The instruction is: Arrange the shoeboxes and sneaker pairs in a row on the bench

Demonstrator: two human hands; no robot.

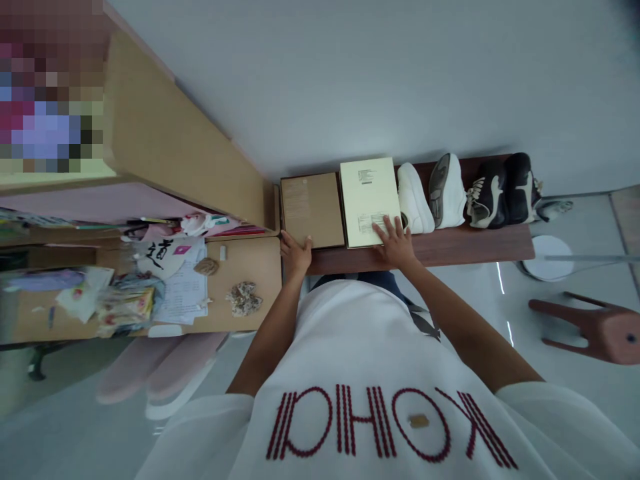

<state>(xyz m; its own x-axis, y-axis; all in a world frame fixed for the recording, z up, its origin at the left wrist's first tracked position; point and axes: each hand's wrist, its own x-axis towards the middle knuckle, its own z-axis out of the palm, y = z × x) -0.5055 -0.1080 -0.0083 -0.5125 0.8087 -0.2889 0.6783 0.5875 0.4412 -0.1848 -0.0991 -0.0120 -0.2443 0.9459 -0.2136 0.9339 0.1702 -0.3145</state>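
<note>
On a dark wooden shelf (480, 248) against the wall stand two boxes side by side. My left hand (296, 255) rests at the near left corner of the brown cardboard box (313, 207), thumb on its front edge and fingers at its side. Spread over the near right corner of the cream box (370, 197) is my right hand (395, 241), with its fingers lying on the printed lid. To the right of the cream box are a white shoe (416, 200), then a white shoe with a grey sole (449, 190), and a pair of black sneakers (503, 190).
A desk (245, 257) to the left carries a white cap (165, 253), papers, bags and a patterned scrunchie (244, 298). Pink chairs (150, 370) stand below it. A brown stool (600, 330) and a white round object (549, 259) are on the right.
</note>
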